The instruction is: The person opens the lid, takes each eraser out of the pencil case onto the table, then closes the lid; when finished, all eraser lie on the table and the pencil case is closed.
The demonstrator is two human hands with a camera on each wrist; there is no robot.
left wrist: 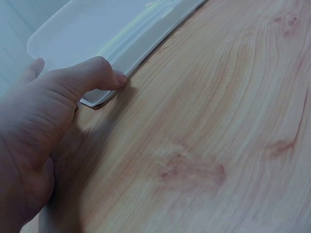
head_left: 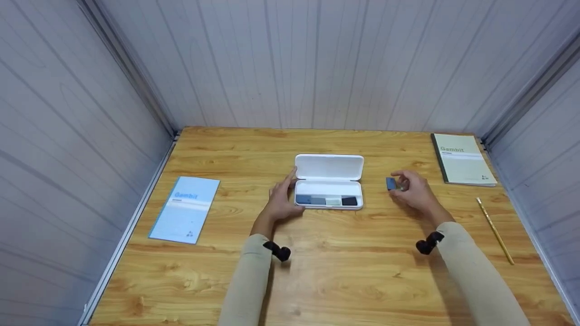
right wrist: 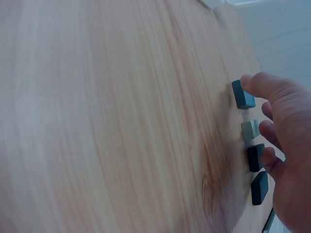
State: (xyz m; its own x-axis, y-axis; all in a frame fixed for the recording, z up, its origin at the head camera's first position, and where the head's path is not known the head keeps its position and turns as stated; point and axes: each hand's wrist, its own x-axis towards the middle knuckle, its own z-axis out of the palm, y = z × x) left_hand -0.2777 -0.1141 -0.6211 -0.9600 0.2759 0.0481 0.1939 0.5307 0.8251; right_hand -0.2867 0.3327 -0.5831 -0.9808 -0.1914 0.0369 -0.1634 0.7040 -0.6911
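Note:
A white pencil case (head_left: 329,188) lies with its lid raised in the middle of the table. My left hand (head_left: 282,201) grips its left end, thumb along the front edge and fingers at the back by the hinge side. Several block erasers sit in a row inside, blue, grey, whitish and black. To the right, the thumb and index finger of my right hand (head_left: 413,190) are at opposite edges of a blue eraser (right wrist: 241,94), pinching it. Beneath that hand stand a pale eraser (right wrist: 250,130), a black eraser (right wrist: 254,158) and another dark eraser (right wrist: 259,188).
A light blue notebook (head_left: 185,210) lies at the left. At the back right is a cream notebook (head_left: 464,160) with a dark spine. A gold pencil (head_left: 495,231) lies near the right edge. Pale panel walls (head_left: 290,63) enclose the table (head_left: 344,276) at the back and sides.

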